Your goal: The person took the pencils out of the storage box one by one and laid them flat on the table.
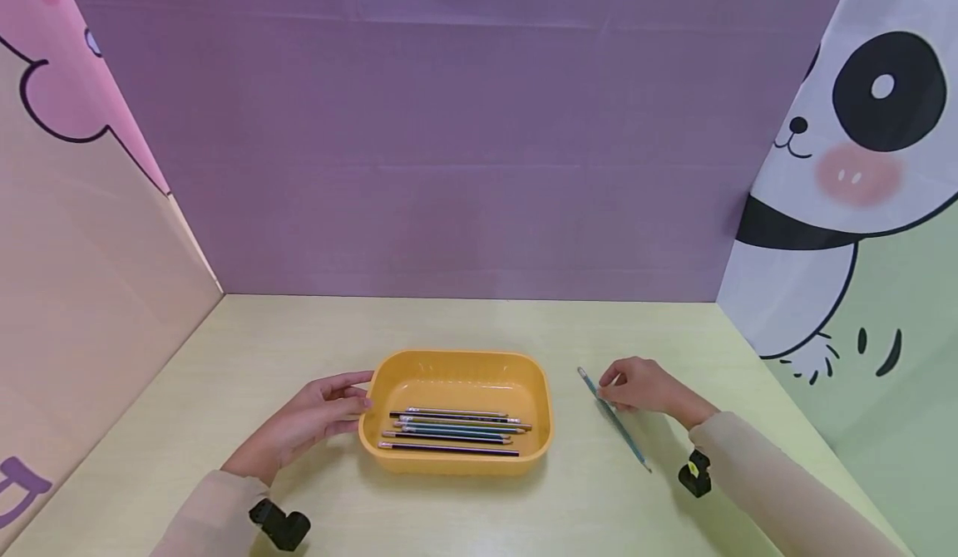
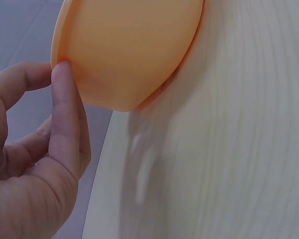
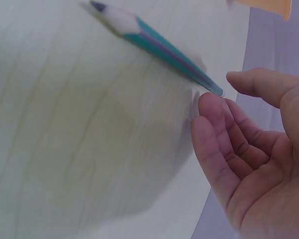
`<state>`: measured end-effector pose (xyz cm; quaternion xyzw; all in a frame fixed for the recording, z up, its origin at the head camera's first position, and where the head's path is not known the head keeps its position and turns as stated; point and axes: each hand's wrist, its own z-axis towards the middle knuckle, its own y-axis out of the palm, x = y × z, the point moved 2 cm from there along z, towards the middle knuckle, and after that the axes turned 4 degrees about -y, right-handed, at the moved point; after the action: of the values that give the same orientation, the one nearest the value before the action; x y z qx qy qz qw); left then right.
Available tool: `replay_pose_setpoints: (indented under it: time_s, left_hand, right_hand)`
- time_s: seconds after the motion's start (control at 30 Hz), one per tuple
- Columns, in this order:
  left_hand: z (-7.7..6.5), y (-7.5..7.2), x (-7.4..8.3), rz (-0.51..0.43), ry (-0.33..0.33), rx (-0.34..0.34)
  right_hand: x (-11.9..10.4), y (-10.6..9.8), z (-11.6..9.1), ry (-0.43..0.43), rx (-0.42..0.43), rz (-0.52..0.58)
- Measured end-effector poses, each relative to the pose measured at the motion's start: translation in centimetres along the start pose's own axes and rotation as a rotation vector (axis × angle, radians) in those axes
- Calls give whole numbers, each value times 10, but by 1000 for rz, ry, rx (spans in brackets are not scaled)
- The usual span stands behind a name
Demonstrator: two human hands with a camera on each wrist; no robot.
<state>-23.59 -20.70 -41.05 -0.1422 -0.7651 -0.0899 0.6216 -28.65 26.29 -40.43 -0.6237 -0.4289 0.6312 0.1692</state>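
A yellow plastic tray stands on the table with several pencils lying side by side in it. My left hand pinches the tray's left rim; in the left wrist view the thumb meets the edge and the fingers lie against the outer wall. To the right of the tray, a blue-green pencil slants across the table, its sharpened tip towards me. My right hand is at its upper part. In the right wrist view, thumb and fingertips stand apart on either side of the pencil.
A pale wooden table carries everything. Behind it rises a purple wall; a pink-toned panel borders the left side, and a panda-printed panel the right. Dark wrist cameras hang at both sleeves.
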Motion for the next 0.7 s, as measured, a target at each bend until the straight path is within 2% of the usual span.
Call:
replay_pose_setpoints:
  time_s: [0.7]
  left_hand:
    - [0, 0, 0, 8, -16, 12]
  right_hand:
    - [-34, -22, 8, -117, -23, 36]
